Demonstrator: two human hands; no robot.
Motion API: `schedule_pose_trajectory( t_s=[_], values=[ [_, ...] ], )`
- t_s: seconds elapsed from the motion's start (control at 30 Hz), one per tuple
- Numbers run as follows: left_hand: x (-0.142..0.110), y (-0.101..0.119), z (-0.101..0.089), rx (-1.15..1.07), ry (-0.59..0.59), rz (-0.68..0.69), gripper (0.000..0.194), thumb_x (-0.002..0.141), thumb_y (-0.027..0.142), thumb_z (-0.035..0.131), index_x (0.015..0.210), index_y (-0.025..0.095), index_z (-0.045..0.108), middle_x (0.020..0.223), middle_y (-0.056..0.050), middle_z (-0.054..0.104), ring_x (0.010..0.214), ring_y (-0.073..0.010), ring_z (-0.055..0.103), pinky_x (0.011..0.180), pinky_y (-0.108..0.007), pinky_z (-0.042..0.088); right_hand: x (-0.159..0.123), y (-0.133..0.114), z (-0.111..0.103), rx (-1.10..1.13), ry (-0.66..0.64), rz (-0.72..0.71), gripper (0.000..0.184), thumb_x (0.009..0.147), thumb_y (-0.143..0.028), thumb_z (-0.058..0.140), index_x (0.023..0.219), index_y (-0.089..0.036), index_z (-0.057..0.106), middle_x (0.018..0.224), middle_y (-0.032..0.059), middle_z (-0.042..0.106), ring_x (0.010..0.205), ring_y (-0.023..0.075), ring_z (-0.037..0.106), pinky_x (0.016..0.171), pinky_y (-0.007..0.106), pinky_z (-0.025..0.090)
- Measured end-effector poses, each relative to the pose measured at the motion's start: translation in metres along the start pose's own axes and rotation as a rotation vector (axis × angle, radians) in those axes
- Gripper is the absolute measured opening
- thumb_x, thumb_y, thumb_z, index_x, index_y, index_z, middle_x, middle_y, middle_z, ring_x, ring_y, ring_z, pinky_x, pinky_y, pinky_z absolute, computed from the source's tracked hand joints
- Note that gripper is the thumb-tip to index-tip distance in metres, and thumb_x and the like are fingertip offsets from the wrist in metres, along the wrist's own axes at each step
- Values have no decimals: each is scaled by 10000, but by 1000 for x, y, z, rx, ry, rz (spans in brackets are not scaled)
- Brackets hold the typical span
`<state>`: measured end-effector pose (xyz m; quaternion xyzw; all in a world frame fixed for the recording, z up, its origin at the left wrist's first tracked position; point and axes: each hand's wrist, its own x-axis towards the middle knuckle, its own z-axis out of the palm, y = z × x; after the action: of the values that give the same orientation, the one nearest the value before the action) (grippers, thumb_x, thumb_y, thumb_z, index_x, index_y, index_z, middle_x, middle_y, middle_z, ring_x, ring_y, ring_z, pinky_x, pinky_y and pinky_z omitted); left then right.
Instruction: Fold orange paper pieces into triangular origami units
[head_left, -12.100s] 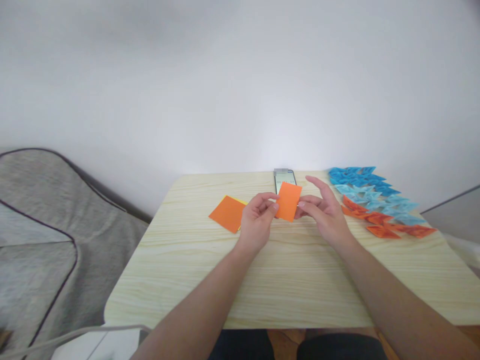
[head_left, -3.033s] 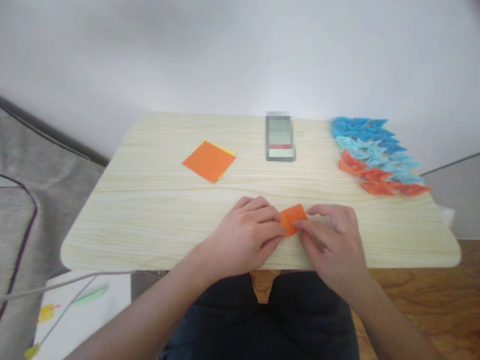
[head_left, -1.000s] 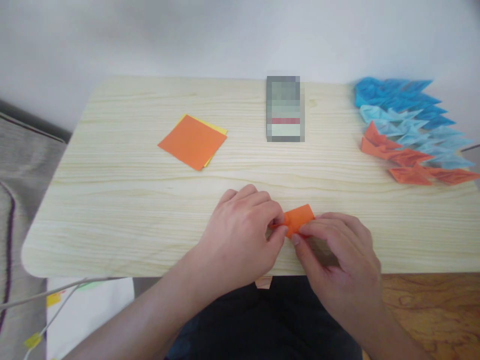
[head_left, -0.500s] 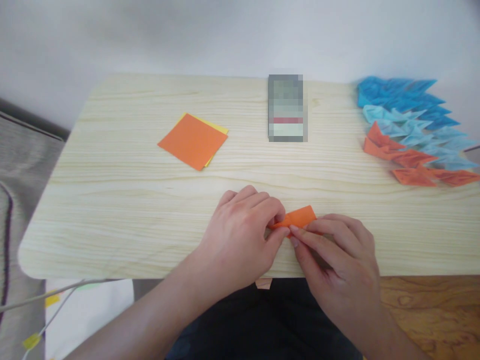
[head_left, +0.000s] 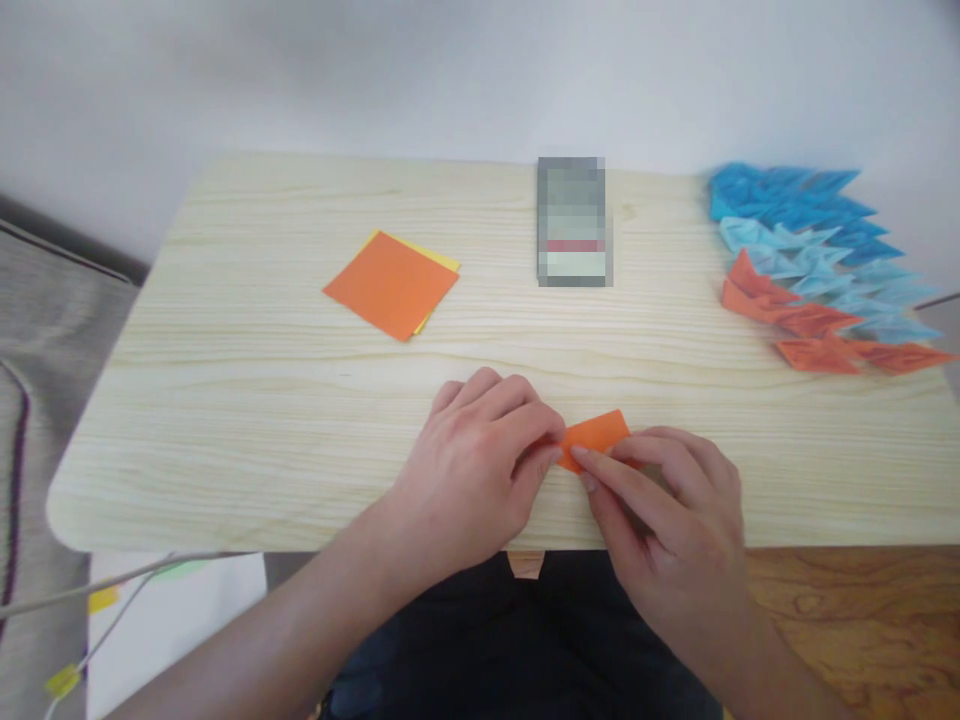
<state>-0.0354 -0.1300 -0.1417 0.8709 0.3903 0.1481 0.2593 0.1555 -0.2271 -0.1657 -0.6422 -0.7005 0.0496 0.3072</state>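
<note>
Between my two hands, near the table's front edge, is a small folded piece of orange paper (head_left: 598,432). My left hand (head_left: 487,470) pinches its left end between thumb and curled forefinger, and that end is hidden by the fingers. With thumb and forefinger, my right hand (head_left: 679,510) grips the paper's lower edge; the other fingers curl at its right side. Farther back on the left lies a stack of square paper sheets (head_left: 394,287), orange on top with yellow showing at its edges.
A pale wood-grain table (head_left: 225,400) spans the view. A blurred-out phone-like object (head_left: 574,220) lies at the back. Rows of folded paper figures, dark blue (head_left: 787,200), light blue (head_left: 817,255) and orange (head_left: 817,320), stand at the right. A cable (head_left: 112,582) hangs at the lower left.
My left thumb and fingers have shifted slightly left along the folded orange paper, and more of its surface shows. My right hand keeps its pinch. The whole view has shifted a little.
</note>
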Motion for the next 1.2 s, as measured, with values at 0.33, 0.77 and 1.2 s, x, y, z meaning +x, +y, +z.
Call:
schedule_pose_trajectory(
  t_s=[0.33,0.77,1.2],
  values=[
    [-10,-5,1,59,98,40,201,994,225,591,993,311,773,1058,-34,679,1013,-235,530,883,-439,367,-22,-2,-8,-16,-63,-94,401,873,-201,759,1260,-306,740,1226,68,718,1203,326,610,1051,593,445],
    [-18,18,11,72,111,68,154,958,318,642,1033,231,744,1131,-56,721,1079,-264,562,964,-465,376,-36,10,-23,125,-119,-226,444,806,-51,717,1195,-265,732,1169,26,770,1181,292,641,1044,539,500],
    [-27,11,13,46,99,86,235,918,388,720,1117,264,741,1231,-25,724,1144,-261,588,1017,-477,374,-35,33,-27,89,-171,-283,312,874,-146,757,1140,-309,746,1249,-18,765,1226,276,654,1085,556,454]
  ],
)
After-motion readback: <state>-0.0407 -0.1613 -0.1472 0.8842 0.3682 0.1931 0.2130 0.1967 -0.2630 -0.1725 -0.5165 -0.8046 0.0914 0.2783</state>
